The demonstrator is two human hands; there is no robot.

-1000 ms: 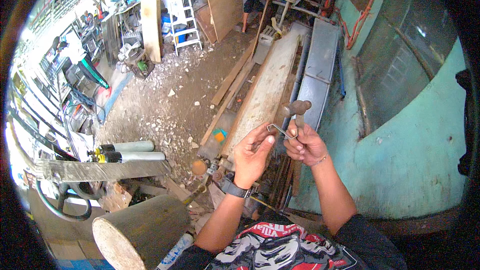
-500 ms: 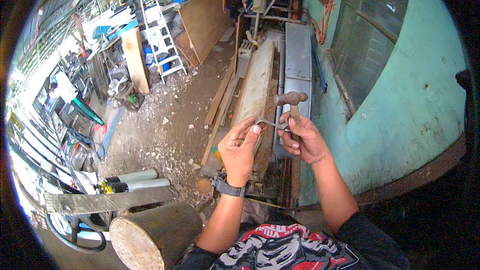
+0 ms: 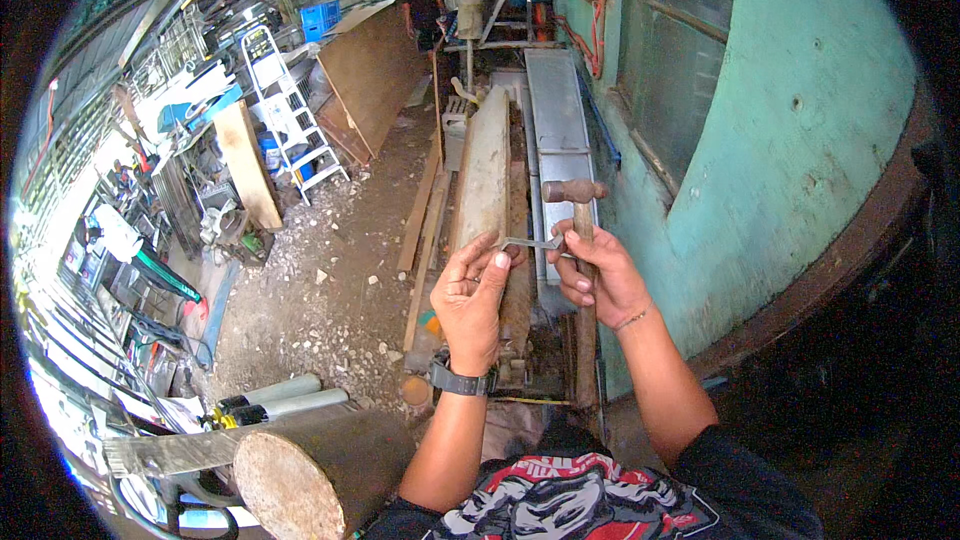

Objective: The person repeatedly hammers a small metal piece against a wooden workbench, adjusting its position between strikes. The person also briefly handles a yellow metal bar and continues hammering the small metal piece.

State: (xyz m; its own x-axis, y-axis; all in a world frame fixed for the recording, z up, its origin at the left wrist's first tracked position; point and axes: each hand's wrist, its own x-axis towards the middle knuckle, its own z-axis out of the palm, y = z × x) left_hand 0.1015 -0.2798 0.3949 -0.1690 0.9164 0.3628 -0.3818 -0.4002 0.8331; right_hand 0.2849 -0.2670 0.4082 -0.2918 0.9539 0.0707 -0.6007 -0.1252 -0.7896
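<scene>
A ball-peen hammer stands upright in my right hand, its rusty head above the fingers and its wooden handle running down past the palm. Between my two hands spans a thin grey metal strip with bent ends. The fingertips of my left hand pinch its left end. Its right end meets the thumb and fingers of my right hand, beside the hammer handle. The fingers hide part of both ends.
Long boards and a grey metal panel lie ahead, beside a green wall. Left of me are a large rusty cylinder and two grey cylinders. A white stepladder leans farther off; a person stands beyond.
The view has shifted, so the surroundings sit farther left. The metal strip is now nearly level rather than slanting, and the hammer is a little more upright. Both hands keep their holds.
</scene>
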